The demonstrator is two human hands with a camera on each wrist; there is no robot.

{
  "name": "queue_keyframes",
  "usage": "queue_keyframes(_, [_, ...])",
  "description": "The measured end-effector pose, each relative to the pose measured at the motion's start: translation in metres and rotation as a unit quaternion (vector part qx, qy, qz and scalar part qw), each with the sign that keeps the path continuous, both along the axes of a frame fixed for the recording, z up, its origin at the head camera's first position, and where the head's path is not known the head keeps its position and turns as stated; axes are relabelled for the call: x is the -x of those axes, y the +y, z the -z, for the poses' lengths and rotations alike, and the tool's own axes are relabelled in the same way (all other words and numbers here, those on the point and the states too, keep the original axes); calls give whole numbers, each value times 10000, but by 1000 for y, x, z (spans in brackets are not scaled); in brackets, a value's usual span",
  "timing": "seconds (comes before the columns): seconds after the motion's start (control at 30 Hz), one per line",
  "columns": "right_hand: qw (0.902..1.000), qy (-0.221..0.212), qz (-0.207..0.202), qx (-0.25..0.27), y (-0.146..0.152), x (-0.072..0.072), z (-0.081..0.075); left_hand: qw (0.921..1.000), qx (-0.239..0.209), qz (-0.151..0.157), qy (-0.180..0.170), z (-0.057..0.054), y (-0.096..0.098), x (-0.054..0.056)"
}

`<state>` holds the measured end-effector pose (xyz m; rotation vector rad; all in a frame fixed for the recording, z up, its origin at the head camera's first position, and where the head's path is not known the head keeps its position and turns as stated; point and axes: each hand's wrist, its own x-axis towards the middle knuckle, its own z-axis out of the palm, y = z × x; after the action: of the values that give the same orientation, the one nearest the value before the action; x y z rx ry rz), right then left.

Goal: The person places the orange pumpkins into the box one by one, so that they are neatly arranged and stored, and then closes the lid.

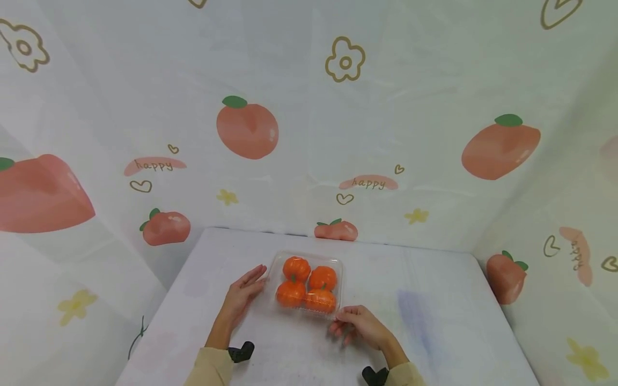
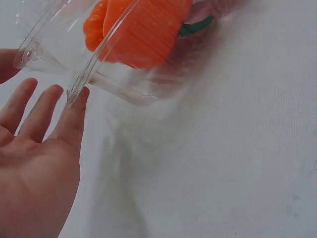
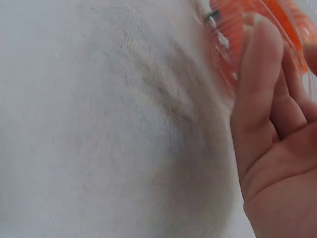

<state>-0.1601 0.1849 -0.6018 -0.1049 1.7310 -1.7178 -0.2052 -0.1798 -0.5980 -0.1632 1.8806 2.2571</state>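
Note:
A clear plastic box [image 1: 309,254] with several small, shiny orange pumpkins [image 1: 296,268] inside is between my two hands. Ribbed sides and a green stem [image 2: 197,26] show on one pumpkin in the left wrist view. My left hand [image 1: 241,297] is at the box's left side, its fingers fairly straight. Fingertips [image 2: 83,94] of that hand touch the rim in the left wrist view. At the near right corner, my right hand [image 1: 361,323] pinches the box edge, with its other fingers bent below. The right wrist view shows only part of the box [image 3: 225,54], beyond the fingers.
A white-covered table [image 1: 434,321] lies under the box, with a faint bluish patch to the right. Behind and at both sides hangs a pale cloth [image 1: 410,80] printed with fruit, flowers and hearts. A thin dark cord [image 1: 137,338] shows at the table's left edge.

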Motion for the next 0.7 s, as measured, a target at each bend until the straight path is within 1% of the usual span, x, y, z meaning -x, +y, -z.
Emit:
queue_keyframes(0.1, [9995, -10, 303, -34, -1, 3, 3, 9998, 19, 165, -53, -1, 0, -2])
queue_keyframes(0.23, [9985, 66, 548, -29, -2, 5, 6, 9991, 215, 331, -150, -2, 1, -7])
queue_keyframes(0.37, [9970, 155, 755, -57, -2, 5, 7, 9974, 419, 574, -70, -2, 1, -12])
queue_keyframes(0.47, [9961, 204, 856, -57, -2, 5, 7, 9958, 559, 721, 1, -3, 1, -15])
queue_keyframes(0.53, [9957, 234, 892, -28, -2, 5, 7, 9952, 599, 774, -8, -3, 1, -16])
queue_keyframes(0.7, [9948, 192, 1003, 20, -3, 6, 9, 9921, 863, 902, -87, -3, 0, -19])
